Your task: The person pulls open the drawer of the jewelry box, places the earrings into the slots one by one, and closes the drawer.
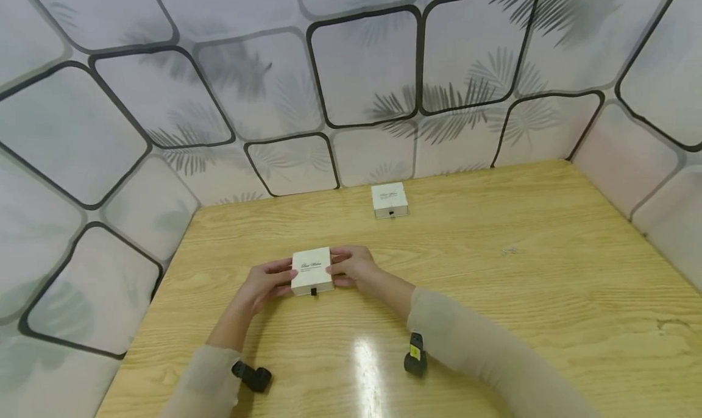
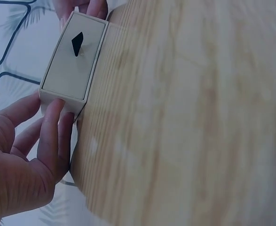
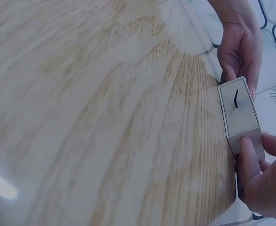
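A small white drawer box (image 1: 311,265) with dark lettering on its lid and a black pull tab on its front sits between both hands, low over or on the table. At its left side my left hand (image 1: 266,282) grips it with thumb and fingers. My right hand (image 1: 355,267) grips the opposite side. Seen from the left wrist, the box front (image 2: 67,70) is closed, with the black tab (image 2: 77,44) sticking out. The right wrist view shows the same box (image 3: 241,115), the right-hand fingertips on its near end.
Farther back on the wooden table (image 1: 466,320) stands a second white box (image 1: 389,197) of the same look. A small, thin, shiny item (image 1: 510,250) lies to the right, too small to make out. Patterned cloth walls (image 1: 362,70) border the table's back and sides.
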`<state>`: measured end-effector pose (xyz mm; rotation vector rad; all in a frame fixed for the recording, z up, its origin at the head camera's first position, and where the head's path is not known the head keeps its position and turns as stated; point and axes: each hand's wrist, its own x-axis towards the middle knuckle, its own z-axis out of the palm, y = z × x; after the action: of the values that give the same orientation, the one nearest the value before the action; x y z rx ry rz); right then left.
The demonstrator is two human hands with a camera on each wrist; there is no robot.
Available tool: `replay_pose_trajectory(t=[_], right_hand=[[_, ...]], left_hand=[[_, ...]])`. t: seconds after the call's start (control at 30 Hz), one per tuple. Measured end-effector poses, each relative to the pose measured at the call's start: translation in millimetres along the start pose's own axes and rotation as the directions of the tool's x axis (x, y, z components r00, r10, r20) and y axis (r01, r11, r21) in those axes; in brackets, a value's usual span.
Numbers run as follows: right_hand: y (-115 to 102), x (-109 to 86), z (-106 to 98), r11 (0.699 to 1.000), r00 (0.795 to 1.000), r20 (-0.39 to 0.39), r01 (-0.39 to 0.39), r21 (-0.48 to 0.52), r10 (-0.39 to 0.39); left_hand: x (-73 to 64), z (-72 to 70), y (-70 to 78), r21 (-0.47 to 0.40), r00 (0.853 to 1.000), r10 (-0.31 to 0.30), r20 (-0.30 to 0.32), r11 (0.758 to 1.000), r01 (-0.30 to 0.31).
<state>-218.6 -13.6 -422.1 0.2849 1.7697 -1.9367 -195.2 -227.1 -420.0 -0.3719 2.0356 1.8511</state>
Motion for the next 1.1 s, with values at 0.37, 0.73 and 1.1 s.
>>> replay_pose_trajectory(t=[0.37, 0.73, 1.1], right_hand=[[-2, 0.6, -16, 0.998, 1.000, 0.009, 0.023, -0.054, -0.023], [-5, -0.1, -35, 0.996, 0.999, 0.024, 0.042, -0.076, -0.040], [-3, 1.4, -57, 0.993, 0.998, 0.033, 0.061, -0.099, -0.058]], left_hand=[[5.6, 14.0, 2.8, -0.008, 1.000, 0.021, 0.000, 1.000, -0.021], [11.6, 28.6, 3.6, -0.031, 0.999, 0.050, -0.004, 0.998, -0.050], [16.9, 47.8, 8.2, -0.028, 0.999, 0.033, 0.019, 0.999, -0.033]])
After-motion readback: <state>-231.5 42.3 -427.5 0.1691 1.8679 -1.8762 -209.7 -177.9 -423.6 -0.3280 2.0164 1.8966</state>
